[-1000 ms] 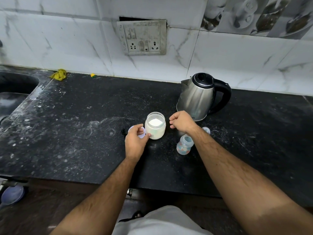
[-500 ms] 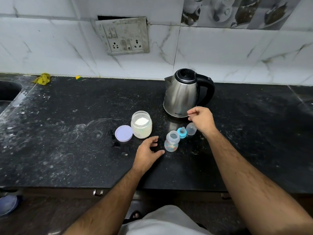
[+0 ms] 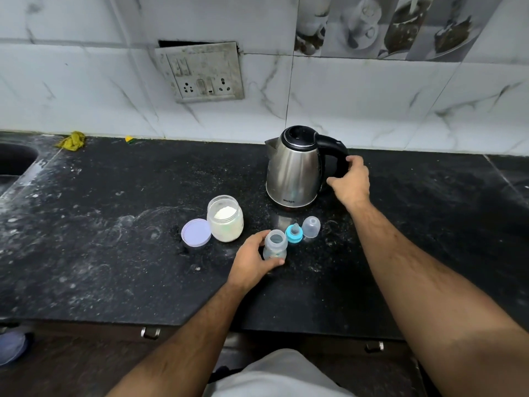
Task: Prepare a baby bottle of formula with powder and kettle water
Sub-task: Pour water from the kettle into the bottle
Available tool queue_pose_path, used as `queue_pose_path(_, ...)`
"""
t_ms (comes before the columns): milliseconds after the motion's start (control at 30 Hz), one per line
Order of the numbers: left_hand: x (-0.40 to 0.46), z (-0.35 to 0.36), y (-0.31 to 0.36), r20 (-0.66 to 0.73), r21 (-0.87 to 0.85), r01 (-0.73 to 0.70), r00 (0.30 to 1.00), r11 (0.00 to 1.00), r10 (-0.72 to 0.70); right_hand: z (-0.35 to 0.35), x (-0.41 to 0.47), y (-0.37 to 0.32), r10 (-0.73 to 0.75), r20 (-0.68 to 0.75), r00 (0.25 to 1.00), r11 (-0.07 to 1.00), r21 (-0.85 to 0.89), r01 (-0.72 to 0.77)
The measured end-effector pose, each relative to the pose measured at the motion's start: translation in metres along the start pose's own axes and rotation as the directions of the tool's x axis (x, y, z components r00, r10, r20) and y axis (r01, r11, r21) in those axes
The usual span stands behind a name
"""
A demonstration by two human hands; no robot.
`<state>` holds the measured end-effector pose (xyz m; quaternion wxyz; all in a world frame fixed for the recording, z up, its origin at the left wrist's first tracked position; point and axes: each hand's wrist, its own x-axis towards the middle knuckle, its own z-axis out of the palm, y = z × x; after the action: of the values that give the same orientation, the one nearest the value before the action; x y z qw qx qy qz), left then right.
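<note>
Speckled black counter point(image 3: 114, 253): left hand point(image 3: 252, 262) grips translucent bottle point(image 3: 275, 245); right hand point(image 3: 350, 181) grips steel kettle point(image 3: 294, 173) handle.

Bare forearms without sleeves; a pale garment point(image 3: 274, 373) shows at the waist.

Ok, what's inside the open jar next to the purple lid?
White powder lies in the jar, visible through its open mouth and reaching only partway up. How deep the powder goes cannot be judged through the cloudy wall, and whether a scoop is buried in it is hidden.
</note>
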<state>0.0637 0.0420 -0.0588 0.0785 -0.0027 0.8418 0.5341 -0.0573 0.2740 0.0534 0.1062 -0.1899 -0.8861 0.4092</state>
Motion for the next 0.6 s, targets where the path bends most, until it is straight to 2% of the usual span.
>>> queue_pose_path(133, 0.001, 0.004, 0.006, -0.028, -0.015, -0.001, 1.0, 1.0, 0.0, -0.005, 0.018, -0.005, -0.014, 0.019, 1.0, 1.0, -0.028, 0.014)
queue_pose_path(400, 0.0, 0.007, 0.01, -0.053, -0.015, 0.022, 0.998, 1.0, -0.022, -0.006, 0.049, -0.009, -0.034, 0.173, 0.984, 0.998, 0.059, 0.024)
queue_pose_path(600, -0.002, 0.009, 0.008, -0.08, -0.01, 0.036, 0.996, 0.999, -0.036, -0.007, 0.068, -0.006, -0.07, 0.256, 0.964, 0.998, 0.018, 0.068)
